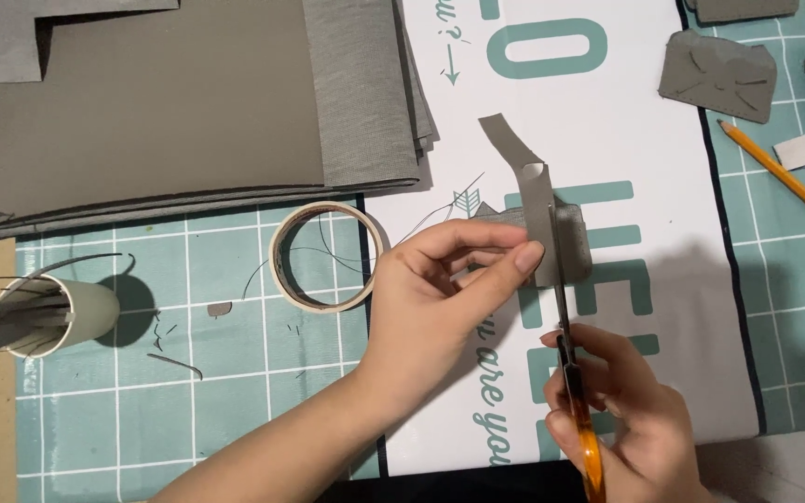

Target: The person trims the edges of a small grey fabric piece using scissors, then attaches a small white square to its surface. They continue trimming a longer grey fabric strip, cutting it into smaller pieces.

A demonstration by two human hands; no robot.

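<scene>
My left hand (pixel 444 298) pinches a small grey fabric piece (pixel 575 247) with a long grey strip (pixel 525 168) curling up from it. In my right hand (pixel 621 410) are scissors with orange handles (pixel 584 438). Their thin blades (pixel 559 279) point up and cut into the grey piece just right of my left fingertips. Both hands work over a white sheet with teal lettering (pixel 663 121).
A roll of tape (pixel 326 256) lies left of my left hand. A white cup with grey scraps (pixel 44 317) stands at far left. Folded grey fabric (pixel 188 102) fills the upper left. A yellow pencil (pixel 784 177) and a grey cut piece (pixel 717 74) lie at right on the teal grid mat (pixel 188 373).
</scene>
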